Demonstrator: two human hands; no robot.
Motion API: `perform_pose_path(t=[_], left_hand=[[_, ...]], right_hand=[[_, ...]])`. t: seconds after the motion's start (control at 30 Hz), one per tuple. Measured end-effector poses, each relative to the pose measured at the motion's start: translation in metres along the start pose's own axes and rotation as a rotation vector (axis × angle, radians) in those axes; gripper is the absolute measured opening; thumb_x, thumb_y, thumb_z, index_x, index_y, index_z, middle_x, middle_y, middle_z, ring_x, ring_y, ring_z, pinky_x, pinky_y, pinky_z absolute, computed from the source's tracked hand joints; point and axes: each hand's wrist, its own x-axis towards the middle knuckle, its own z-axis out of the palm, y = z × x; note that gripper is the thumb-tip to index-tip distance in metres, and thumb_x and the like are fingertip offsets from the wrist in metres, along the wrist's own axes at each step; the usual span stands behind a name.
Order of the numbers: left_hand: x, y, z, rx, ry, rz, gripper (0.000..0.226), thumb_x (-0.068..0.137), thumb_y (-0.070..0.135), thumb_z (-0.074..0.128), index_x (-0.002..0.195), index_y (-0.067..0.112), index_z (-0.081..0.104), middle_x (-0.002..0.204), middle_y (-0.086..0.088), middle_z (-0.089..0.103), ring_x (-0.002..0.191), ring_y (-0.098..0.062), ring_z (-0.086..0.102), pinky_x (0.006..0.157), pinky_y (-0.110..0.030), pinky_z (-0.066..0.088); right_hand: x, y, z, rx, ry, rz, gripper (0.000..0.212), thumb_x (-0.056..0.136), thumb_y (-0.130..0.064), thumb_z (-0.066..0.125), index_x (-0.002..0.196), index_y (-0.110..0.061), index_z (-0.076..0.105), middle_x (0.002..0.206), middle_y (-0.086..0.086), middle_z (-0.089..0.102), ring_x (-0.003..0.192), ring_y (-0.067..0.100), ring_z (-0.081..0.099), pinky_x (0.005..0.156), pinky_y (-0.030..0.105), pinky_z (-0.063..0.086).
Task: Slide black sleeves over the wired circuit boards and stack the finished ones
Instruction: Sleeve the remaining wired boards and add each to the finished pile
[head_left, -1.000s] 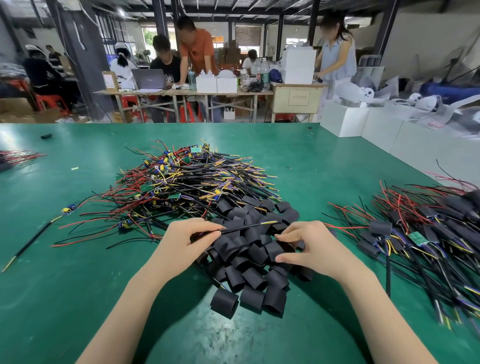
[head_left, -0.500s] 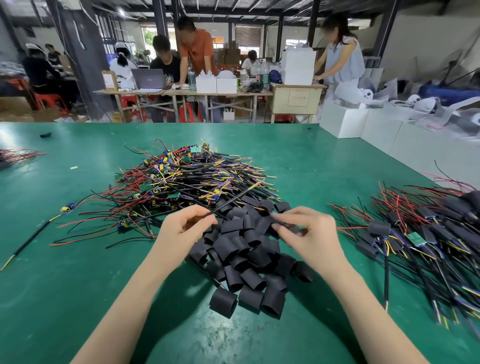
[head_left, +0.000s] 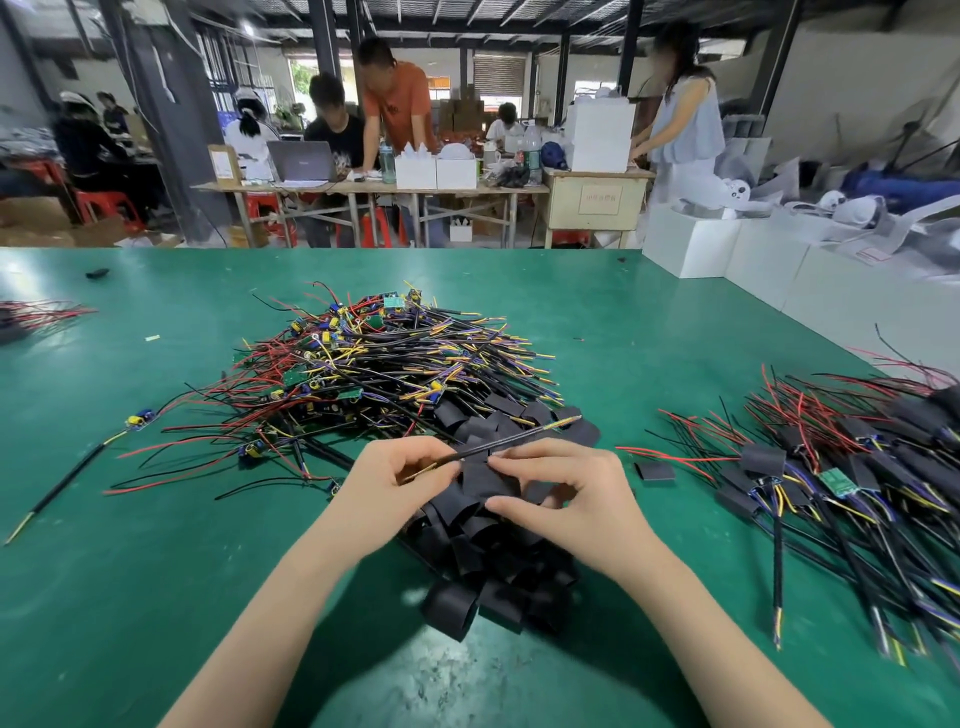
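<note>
The left hand (head_left: 400, 475) pinches a thin black cable (head_left: 506, 441) between thumb and fingers; its yellow-tipped ends show at the palm and out past the right hand (head_left: 569, 499). Whether a circuit board hangs on this cable cannot be told, since the left palm covers that end. The right hand's thumb and fingers curl onto a black sleeve (head_left: 485, 480), with the fingertips touching the cable just above it; how far the sleeve is on, if at all, is hidden by the fingers.

Both hands hover over the sleeve pile (head_left: 488, 571), a heap of loose black sleeves on the green tabletop (head_left: 156, 571). Much of this pile is covered by the wrists. Just beyond the sleeve pile lies a big tangle of unsleeved wired boards (head_left: 374, 364), red, black and yellow leads crossing so thickly that single boards are hard to pick out. Right of the sleeve pile, apart from it, lies the stack of finished sleeved boards (head_left: 841, 478); its far side is cut off by the frame edge and its near ends are blurred. One flat sleeve (head_left: 655, 471) lies alone between the sleeve pile and that stack. Left of the sleeve pile a single wired board (head_left: 139, 419) lies alone with its cable.
</note>
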Motion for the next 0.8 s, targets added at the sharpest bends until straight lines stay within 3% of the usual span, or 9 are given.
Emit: perform_pose_path(t=[0.07,0.13,0.3,0.43,0.5,0.6,0.7,0.8], left_hand=[[-0.001,-0.002,-0.003,0.042,-0.030,0.003,0.009,0.085,0.024,0.062,0.083,0.020,0.070,0.077,-0.022,0.062,0.068,-0.016,0.048,0.065,-0.031,0.037],[-0.002,-0.004,-0.003,0.082,-0.030,0.013,0.011,0.084,0.022,0.060,0.082,0.017,0.070,0.077,-0.022,0.063,0.066,-0.015,0.048,0.064,-0.031,0.037],[-0.002,-0.009,0.003,0.208,-0.008,0.035,0.022,0.089,0.008,0.065,0.073,0.023,0.067,0.055,0.004,0.048,0.053,-0.005,0.035,0.053,-0.020,0.029],[0.000,-0.011,0.003,0.174,0.030,0.032,0.014,0.088,0.020,0.070,0.076,0.024,0.073,0.066,-0.010,0.062,0.058,-0.009,0.045,0.059,-0.026,0.037],[0.001,-0.010,-0.004,0.137,0.059,0.038,0.015,0.089,0.035,0.068,0.079,0.026,0.076,0.058,-0.005,0.058,0.055,-0.012,0.043,0.054,-0.026,0.034],[0.001,-0.009,-0.014,0.063,0.116,0.060,0.025,0.091,0.040,0.061,0.079,0.025,0.077,0.051,0.005,0.038,0.049,-0.011,0.027,0.046,-0.021,0.020],[0.001,-0.010,-0.018,0.071,0.120,0.065,0.024,0.095,0.027,0.061,0.078,0.022,0.077,0.052,0.009,0.042,0.048,-0.008,0.027,0.046,-0.015,0.022],[0.000,-0.009,-0.020,0.045,0.098,0.066,0.025,0.094,0.030,0.060,0.079,0.021,0.077,0.052,0.010,0.039,0.049,-0.010,0.026,0.046,-0.015,0.022]], right_hand=[[0.001,0.001,-0.001,0.004,-0.009,0.022,0.030,0.071,-0.029,0.084,0.098,-0.020,0.077,0.088,-0.015,0.069,0.069,-0.002,0.060,0.058,0.010,0.042],[0.002,0.000,-0.003,-0.063,-0.054,0.003,0.034,0.068,-0.033,0.085,0.098,-0.020,0.077,0.083,-0.013,0.069,0.070,-0.001,0.059,0.062,0.009,0.040],[-0.001,0.000,-0.002,-0.371,-0.187,0.032,0.047,0.066,-0.055,0.077,0.106,-0.031,0.073,0.091,-0.019,0.064,0.088,0.004,0.057,0.077,0.029,0.050],[0.001,0.002,-0.004,-0.435,-0.155,0.042,0.036,0.067,-0.050,0.074,0.098,-0.031,0.073,0.085,-0.014,0.066,0.084,0.011,0.060,0.071,0.032,0.051],[0.003,0.007,-0.014,-0.423,-0.097,0.102,0.030,0.067,-0.043,0.077,0.093,-0.029,0.074,0.084,-0.011,0.069,0.080,0.013,0.063,0.071,0.034,0.052],[0.004,0.017,-0.035,-0.370,0.071,0.197,0.023,0.064,-0.023,0.087,0.084,-0.025,0.077,0.075,-0.010,0.071,0.068,0.006,0.064,0.069,0.024,0.050],[0.004,0.020,-0.046,-0.294,0.134,0.230,0.024,0.063,-0.011,0.087,0.082,-0.023,0.079,0.069,-0.016,0.068,0.065,-0.006,0.061,0.061,0.005,0.040],[0.004,0.020,-0.048,-0.232,0.145,0.228,0.024,0.065,-0.009,0.086,0.082,-0.025,0.079,0.071,-0.017,0.070,0.064,-0.005,0.062,0.061,0.006,0.043]])
